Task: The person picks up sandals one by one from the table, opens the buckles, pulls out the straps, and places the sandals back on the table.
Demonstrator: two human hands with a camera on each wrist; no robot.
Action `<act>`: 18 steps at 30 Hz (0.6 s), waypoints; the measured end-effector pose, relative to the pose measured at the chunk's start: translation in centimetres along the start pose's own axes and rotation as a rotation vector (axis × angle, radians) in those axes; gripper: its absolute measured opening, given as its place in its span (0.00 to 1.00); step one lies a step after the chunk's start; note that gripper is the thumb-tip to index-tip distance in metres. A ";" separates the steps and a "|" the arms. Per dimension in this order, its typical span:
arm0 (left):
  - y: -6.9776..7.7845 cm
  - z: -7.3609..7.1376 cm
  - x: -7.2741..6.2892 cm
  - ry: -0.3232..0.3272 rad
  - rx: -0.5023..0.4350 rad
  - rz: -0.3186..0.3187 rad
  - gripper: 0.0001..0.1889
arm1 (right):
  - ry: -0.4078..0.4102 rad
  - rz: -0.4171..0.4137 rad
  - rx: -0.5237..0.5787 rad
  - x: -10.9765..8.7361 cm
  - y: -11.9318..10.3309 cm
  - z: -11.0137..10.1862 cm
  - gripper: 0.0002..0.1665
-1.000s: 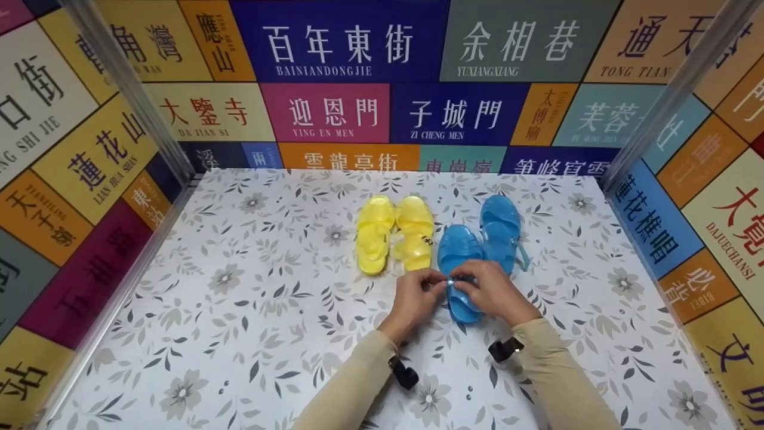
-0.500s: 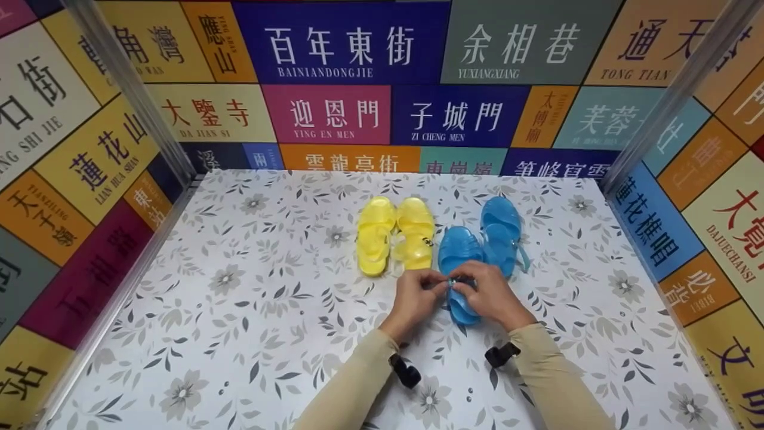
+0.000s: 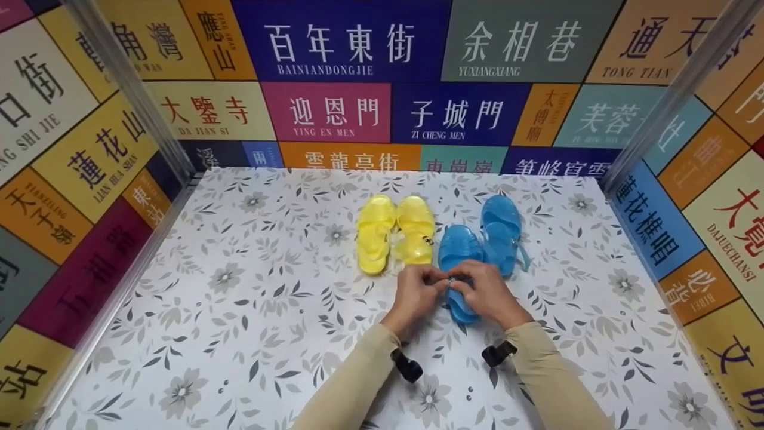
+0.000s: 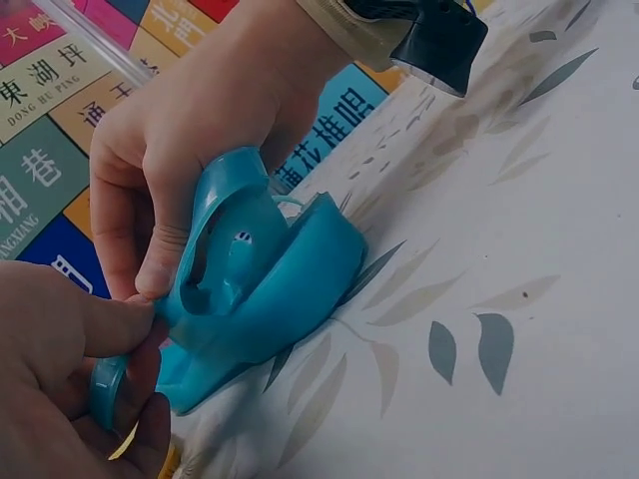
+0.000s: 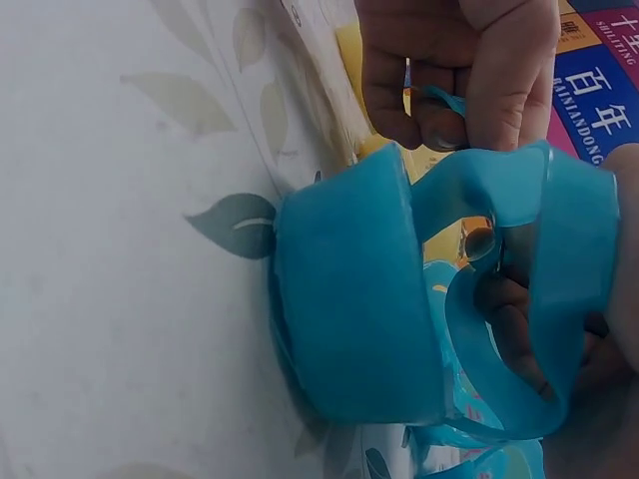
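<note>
Both hands work at the ankle strap of the nearer blue jelly sandal [image 3: 461, 243], which lies toe away from the person. My left hand [image 3: 418, 294] pinches the strap's loose end [image 4: 106, 391] at the sandal's left side. From the other side my right hand [image 3: 490, 294] grips the strap by its buckle, thumb and fingertips meeting the left fingertips. In the right wrist view the strap [image 5: 574, 235] arches above the heel cup [image 5: 349, 299], with right fingers [image 5: 514, 324] behind it. The fingers largely hide the buckle.
A second blue sandal [image 3: 500, 216] lies at the back right, its strap hanging loose to the side. To the left is a pair of yellow sandals, the left one [image 3: 375, 233] and the right one [image 3: 414, 215]. Sign-printed panels [image 3: 334, 42] enclose the flower-patterned table [image 3: 250, 310].
Both hands stay at the same strap with only small finger shifts. The right wrist has moved slightly left, and the shiny buckle is more covered. The sandals keep their places.
</note>
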State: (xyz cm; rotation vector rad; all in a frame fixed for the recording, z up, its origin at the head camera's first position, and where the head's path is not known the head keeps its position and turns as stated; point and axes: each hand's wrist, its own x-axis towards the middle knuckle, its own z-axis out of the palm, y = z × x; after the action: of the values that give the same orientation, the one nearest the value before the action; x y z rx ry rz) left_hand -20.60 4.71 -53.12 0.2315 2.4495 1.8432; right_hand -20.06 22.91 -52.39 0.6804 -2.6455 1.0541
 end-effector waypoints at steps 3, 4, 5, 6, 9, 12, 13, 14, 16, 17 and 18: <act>0.0 -0.2 0.2 -0.015 0.008 0.001 0.04 | -0.003 0.005 0.010 0.0 0.1 0.0 0.10; -0.1 -0.3 0.2 -0.027 0.004 0.001 0.04 | 0.001 0.004 0.008 -0.1 0.1 0.0 0.09; -0.1 -0.4 0.2 -0.040 -0.001 -0.003 0.04 | 0.005 0.002 0.005 -0.1 0.2 0.0 0.09; -0.2 -0.5 0.2 -0.053 -0.007 -0.002 0.04 | 0.006 0.002 0.005 -0.2 0.2 0.0 0.09; -0.6 -0.8 0.3 -0.082 -0.022 0.000 0.04 | 0.014 -0.013 0.000 -0.2 0.3 0.2 0.08; -1.0 -1.0 0.4 -0.085 -0.036 -0.001 0.04 | 0.013 -0.027 0.010 -0.3 0.4 0.3 0.08; -1.1 -1.1 0.4 -0.083 -0.046 -0.008 0.04 | 0.016 -0.033 0.013 -0.3 0.5 0.4 0.08; -1.2 -1.1 0.4 -0.081 -0.056 -0.016 0.03 | 0.019 -0.037 0.015 -0.3 0.5 0.4 0.08; -1.4 -1.2 0.5 -0.080 -0.079 -0.038 0.03 | 0.027 -0.045 0.018 -0.4 0.6 0.4 0.08; -1.4 -1.2 0.5 -0.080 -0.090 -0.048 0.03 | 0.028 -0.044 0.019 -0.4 0.6 0.4 0.08; -1.4 -1.2 0.5 -0.079 -0.099 -0.058 0.03 | 0.030 -0.043 0.021 -0.4 0.7 0.4 0.08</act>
State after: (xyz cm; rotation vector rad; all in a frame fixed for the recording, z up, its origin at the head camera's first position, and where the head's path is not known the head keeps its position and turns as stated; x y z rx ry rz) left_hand -21.41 3.23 -54.11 0.2212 2.2818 1.8871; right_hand -20.05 23.21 -53.23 0.7175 -2.5864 1.0727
